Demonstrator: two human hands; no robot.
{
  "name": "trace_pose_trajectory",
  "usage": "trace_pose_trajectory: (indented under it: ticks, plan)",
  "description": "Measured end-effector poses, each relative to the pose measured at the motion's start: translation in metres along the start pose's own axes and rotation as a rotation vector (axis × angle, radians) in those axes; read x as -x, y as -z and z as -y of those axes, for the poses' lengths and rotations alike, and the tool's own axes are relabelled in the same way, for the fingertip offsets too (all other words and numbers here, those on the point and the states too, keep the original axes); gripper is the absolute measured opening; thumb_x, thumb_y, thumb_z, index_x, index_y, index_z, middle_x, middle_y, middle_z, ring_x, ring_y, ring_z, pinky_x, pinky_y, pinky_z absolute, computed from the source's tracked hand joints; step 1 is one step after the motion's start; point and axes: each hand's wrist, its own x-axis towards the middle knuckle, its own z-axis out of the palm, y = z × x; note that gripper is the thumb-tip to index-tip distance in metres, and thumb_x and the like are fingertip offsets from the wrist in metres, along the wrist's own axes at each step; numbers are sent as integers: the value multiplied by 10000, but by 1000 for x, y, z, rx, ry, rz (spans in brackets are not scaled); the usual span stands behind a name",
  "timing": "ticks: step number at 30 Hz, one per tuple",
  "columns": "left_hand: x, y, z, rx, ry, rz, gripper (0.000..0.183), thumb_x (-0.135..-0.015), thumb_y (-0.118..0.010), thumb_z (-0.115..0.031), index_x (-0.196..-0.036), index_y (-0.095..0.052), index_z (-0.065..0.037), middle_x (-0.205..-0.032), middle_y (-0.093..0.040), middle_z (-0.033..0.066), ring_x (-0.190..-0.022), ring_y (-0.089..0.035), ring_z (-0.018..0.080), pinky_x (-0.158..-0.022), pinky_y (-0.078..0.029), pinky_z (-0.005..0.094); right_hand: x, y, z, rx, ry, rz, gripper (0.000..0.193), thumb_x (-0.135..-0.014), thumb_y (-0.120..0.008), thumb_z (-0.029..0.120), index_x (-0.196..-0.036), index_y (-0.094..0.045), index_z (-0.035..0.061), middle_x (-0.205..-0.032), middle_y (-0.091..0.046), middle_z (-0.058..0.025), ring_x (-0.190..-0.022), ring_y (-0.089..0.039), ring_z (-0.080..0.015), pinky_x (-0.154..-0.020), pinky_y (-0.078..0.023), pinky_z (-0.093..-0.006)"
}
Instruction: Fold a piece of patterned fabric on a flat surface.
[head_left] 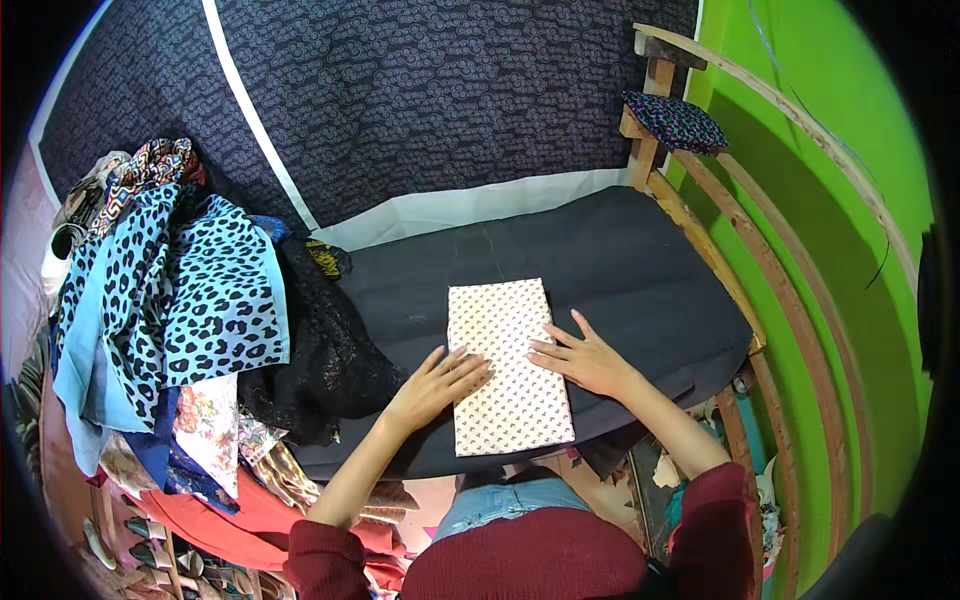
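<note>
A folded cream cloth (512, 410) with small dark printed motifs lies flat as a neat rectangle on the black-covered table (640, 270). My left hand (437, 385) rests on its left edge, fingers stretched out and slightly spread over the fabric. On the opposite edge, my right hand (583, 360) lies with its fingertips on the cloth and its thumb pointing away from me. Neither hand grips anything. Both palms face down.
At the left is a heap of fabrics, with a blue leopard-print cloth (225, 290) on top and black lace (320, 340) beside it. Wooden rails (790, 270) run along the green wall at right, holding a small dark patterned cushion (676, 122). Shoes (150, 553) stand low at left.
</note>
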Motion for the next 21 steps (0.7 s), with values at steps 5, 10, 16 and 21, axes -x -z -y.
trace_pose_trajectory:
  ticks: [5, 10, 16, 21]
  plan:
    - [-5, -11, 11, 54, -131, 49, 480, -874, -416, -171, -1347, -390, -93, -1400, -400, 61, -1299, -369, 226, -1073, -294, 383, -11, -14, -9, 79, 175, 20, 451, -886, -442, 176, -1336, -420, 204, -1379, -426, 52, -1322, -325, -167, -1105, -167, -517]
    - [-5, -15, 15, 260, -106, 32, 528, -829, -507, -117, -1346, -402, -81, -1381, -425, 84, -1283, -392, 252, -1068, -303, 400, -6, -28, -8, -164, 141, 24, 585, -803, -552, 109, -1361, -399, 195, -1405, -399, 41, -1343, -294, -215, -1094, -157, -541]
    - [3, -3, -1, 668, 35, 41, 480, -803, -578, -127, -1272, -499, -64, -1269, -527, 136, -1226, -448, 300, -1048, -323, 417, 7, -16, 12, -358, -33, 81, 495, -809, -573, 114, -1292, -491, 183, -1372, -448, 25, -1354, -270, -248, -1096, -151, -548]
    - [27, 1, -37, 840, 78, 53, 484, -816, -550, -74, -1294, -474, -60, -1302, -498, 136, -1245, -421, 323, -1061, -293, 420, 41, -8, 46, -598, -88, 114, 734, -646, -483, -92, -1325, -461, 183, -1392, -426, 24, -1374, -222, -270, -1099, -125, -557]
